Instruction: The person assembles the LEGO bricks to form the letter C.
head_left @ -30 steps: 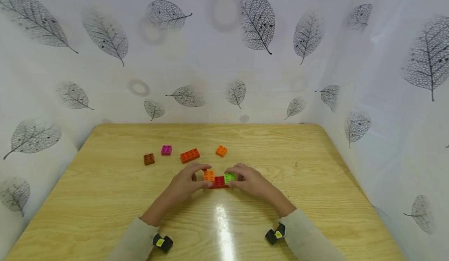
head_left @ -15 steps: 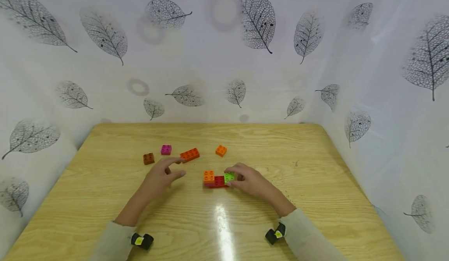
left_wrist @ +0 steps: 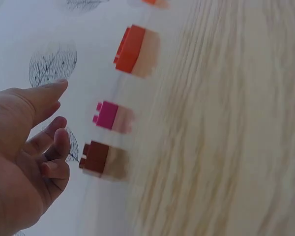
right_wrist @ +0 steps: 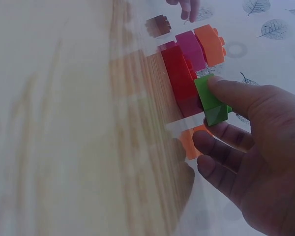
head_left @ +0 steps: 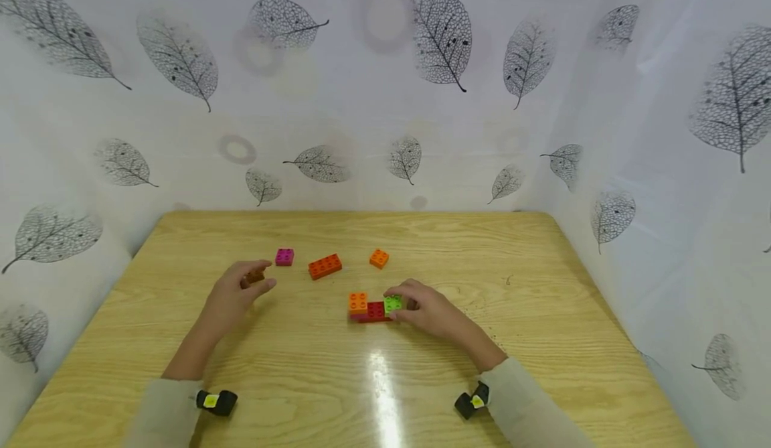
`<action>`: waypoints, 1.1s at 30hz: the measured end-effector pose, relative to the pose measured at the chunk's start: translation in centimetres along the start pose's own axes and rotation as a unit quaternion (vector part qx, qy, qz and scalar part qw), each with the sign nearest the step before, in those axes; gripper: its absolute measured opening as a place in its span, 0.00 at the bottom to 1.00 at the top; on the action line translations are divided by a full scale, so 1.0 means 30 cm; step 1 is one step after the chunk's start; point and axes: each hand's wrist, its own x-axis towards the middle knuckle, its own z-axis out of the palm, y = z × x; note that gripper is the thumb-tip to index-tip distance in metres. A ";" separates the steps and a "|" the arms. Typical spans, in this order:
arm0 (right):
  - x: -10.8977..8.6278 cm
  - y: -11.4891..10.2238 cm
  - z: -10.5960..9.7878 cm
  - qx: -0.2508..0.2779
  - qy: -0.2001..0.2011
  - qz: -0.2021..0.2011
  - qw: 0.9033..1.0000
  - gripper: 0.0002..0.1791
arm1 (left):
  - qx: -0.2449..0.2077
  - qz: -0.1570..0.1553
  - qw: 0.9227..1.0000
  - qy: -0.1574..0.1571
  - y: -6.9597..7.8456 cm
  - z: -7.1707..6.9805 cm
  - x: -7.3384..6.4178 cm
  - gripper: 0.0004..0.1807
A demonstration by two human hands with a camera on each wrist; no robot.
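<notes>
My left hand (head_left: 231, 297) is spread around the brown brick (left_wrist: 95, 158), which stays on the table mostly hidden behind the fingers in the head view. A gap separates thumb and fingertips, with nothing held. My right hand (head_left: 427, 307) pinches a lime-green brick (right_wrist: 211, 101) between thumb and fingers. That brick sits at the right end of a long red brick (right_wrist: 179, 81). At the red brick's other end, a magenta brick (right_wrist: 191, 50) carries an orange brick (head_left: 358, 302) on top.
Behind the hands, a loose magenta brick (head_left: 285, 257), a long orange-red brick (head_left: 325, 266) and a small orange brick (head_left: 379, 258) lie on the wooden table (head_left: 458, 234). A leaf-patterned white curtain (head_left: 361, 100) hangs around the table's back and sides.
My left hand has let go of the orange-topped end of the stack and moved left to the brown brick. The right hand keeps its place on the green brick.
</notes>
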 end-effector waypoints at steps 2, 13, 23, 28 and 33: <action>0.001 -0.001 0.001 0.001 -0.001 0.001 1.000 0.24 | 0.008 -0.007 1.000 0.004 -0.020 -0.015 0.008 0.31; 0.000 -0.004 0.002 0.000 0.001 0.002 1.000 0.23 | 0.022 -0.031 0.999 0.001 -0.105 -0.047 0.046 0.32; -0.002 -0.005 0.000 0.001 0.000 0.002 1.000 0.24 | 0.014 -0.024 0.999 -0.014 -0.125 -0.047 0.075 0.32; -0.002 -0.004 0.000 0.003 0.000 0.003 1.000 0.24 | 0.006 -0.026 0.999 -0.025 -0.137 -0.045 0.082 0.31; -0.002 -0.003 0.002 0.006 0.002 0.005 1.000 0.24 | 0.006 -0.031 0.999 -0.031 -0.145 -0.044 0.082 0.32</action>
